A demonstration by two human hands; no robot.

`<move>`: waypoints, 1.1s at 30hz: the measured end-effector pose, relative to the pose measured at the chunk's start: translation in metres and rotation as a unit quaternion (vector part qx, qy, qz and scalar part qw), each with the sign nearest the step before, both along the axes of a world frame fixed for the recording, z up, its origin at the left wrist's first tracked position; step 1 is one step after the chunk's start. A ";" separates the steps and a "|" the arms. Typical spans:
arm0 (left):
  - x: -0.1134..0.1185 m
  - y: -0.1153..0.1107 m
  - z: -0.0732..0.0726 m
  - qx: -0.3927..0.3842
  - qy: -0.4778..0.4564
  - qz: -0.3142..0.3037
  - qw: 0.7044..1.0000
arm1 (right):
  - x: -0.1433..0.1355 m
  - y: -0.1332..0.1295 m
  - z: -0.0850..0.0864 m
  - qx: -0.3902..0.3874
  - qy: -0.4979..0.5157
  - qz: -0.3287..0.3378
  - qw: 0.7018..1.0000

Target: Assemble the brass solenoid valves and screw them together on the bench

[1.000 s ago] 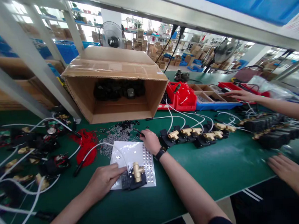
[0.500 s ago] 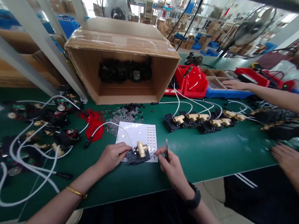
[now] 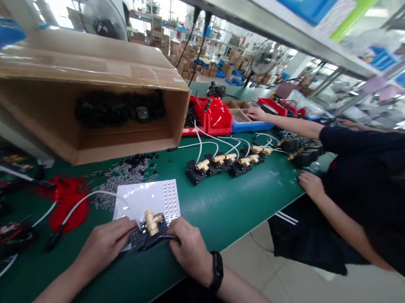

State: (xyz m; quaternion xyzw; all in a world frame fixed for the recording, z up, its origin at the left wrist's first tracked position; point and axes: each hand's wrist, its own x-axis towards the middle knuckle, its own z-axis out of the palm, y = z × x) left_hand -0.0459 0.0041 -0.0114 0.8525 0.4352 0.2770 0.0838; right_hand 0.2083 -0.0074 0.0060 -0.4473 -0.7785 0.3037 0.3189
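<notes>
A brass T-shaped valve (image 3: 152,222) with a black housing (image 3: 142,239) and a white cable lies on the near edge of a white sheet of small stickers (image 3: 142,193). My left hand (image 3: 107,240) is closed on the housing's left end, fingers pressed together. In my right hand (image 3: 190,245) is a thin dark tool, apparently tweezers (image 3: 169,237), held level with the tip at the housing's right side. The fingertips of that hand lie beside the sheet's lower right corner. Its exact contact with the housing cannot be made out.
An open cardboard box (image 3: 127,142) holds black parts. Loose screws (image 3: 119,178) and a red heap (image 3: 67,201) lie left. Several finished-looking brass valves (image 3: 219,159) line the right, before red bins (image 3: 217,117). A co-worker's hand (image 3: 258,113) reaches into a divided tray.
My right hand has turned the tweezers from upright to level and brought them against the housing's right side. The camera view has swung right, showing more of the co-worker.
</notes>
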 end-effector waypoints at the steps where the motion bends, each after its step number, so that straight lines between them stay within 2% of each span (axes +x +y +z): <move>1: -0.003 0.002 -0.001 0.012 0.009 -0.006 1.000 | 0.002 -0.002 -0.002 0.000 0.011 -0.001 1.000; 5: -0.015 0.008 -0.005 0.041 0.073 -0.046 0.995 | 0.011 -0.011 0.000 -0.011 0.029 0.007 1.000; 8: -0.014 0.006 -0.003 -0.006 0.090 -0.032 0.995 | 0.013 -0.005 0.014 -0.035 -0.017 0.006 0.999; 10: -0.006 0.004 0.003 -0.103 0.046 0.032 0.993 | 0.009 0.007 0.024 -0.052 -0.054 0.021 0.997; 11: 0.000 0.004 0.008 -0.165 -0.008 0.087 0.982 | 0.005 0.013 0.027 -0.062 -0.068 0.038 0.995; 12: 0.005 0.003 0.014 -0.232 -0.097 0.157 0.955 | 0.001 0.018 0.029 -0.073 -0.076 0.054 0.993; 13: 0.009 0.003 0.022 -0.292 -0.206 0.232 0.905 | -0.005 0.022 0.029 -0.083 -0.078 0.062 0.992; 14: 0.012 0.002 0.030 -0.332 -0.327 0.305 0.830 | -0.011 0.024 0.028 -0.093 -0.079 0.058 0.991; 16: 0.013 0.000 0.046 -0.356 -0.495 0.399 0.684 | -0.023 0.022 0.022 -0.106 -0.078 0.017 0.991; 18: 0.012 -0.007 0.061 -0.352 -0.612 0.440 0.555 | -0.032 0.015 0.015 -0.113 -0.084 -0.032 0.990; 21: 0.021 -0.023 0.073 -0.341 -0.746 0.438 0.367 | -0.037 0.007 0.008 -0.111 -0.098 -0.052 0.988; 22: 0.027 -0.028 0.074 -0.337 -0.770 0.431 0.329 | -0.038 0.006 0.007 -0.109 -0.102 -0.050 0.988; 24: 0.040 -0.038 0.070 -0.344 -0.782 0.417 0.310 | -0.038 0.006 0.006 -0.101 -0.107 -0.045 0.988; 26: 0.050 -0.045 0.063 -0.352 -0.787 0.396 0.315 | -0.038 0.007 0.005 -0.091 -0.111 -0.042 0.989; 29: 0.054 -0.052 0.055 -0.362 -0.787 0.348 0.360 | -0.037 0.007 0.005 -0.080 -0.113 -0.039 0.990; 33: 0.054 -0.056 0.055 -0.377 -0.779 0.280 0.415 | -0.037 0.007 0.004 -0.069 -0.117 -0.038 0.990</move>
